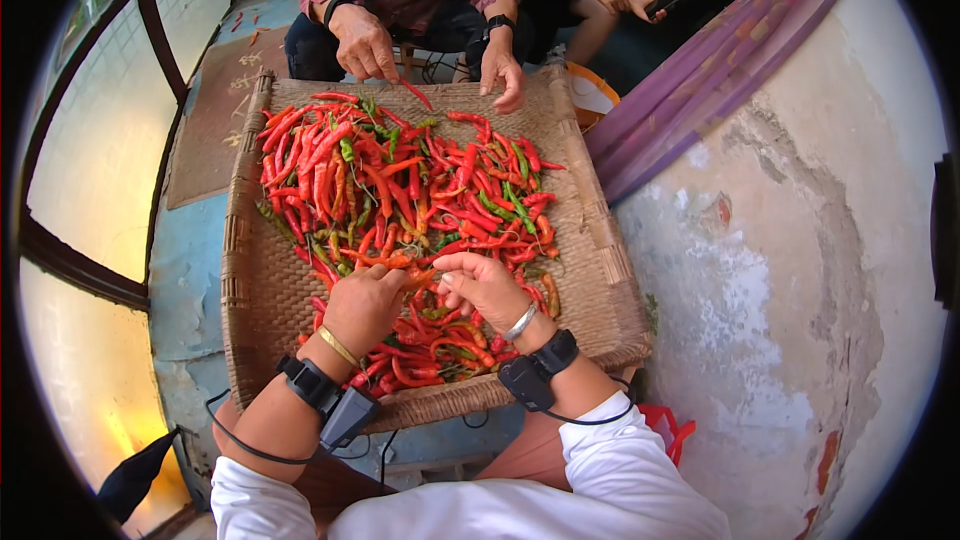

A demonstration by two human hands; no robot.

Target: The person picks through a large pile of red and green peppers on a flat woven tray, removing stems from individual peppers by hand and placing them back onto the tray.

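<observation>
Head view: left hand (pixel 365 305) and right hand (pixel 485 285) meet over near part of big flat woven straw tray (pixel 590 240), fingers of both pinched together on one orange-red chili pepper (pixel 420 278) between them. Heap of long red and green chilies (pixel 410 190) covers tray middle. Far side: other person's hands (pixel 365 40) at tray edge, one pinching single red chili (pixel 417 93). Cracked white plaster wall (pixel 780 270) on right.

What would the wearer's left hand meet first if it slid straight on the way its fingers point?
The left hand points right, toward the right hand. It would probably meet the orange-red chilli pepper pinched between both hands first, then the right hand's fingers, though depth is unclear.
</observation>
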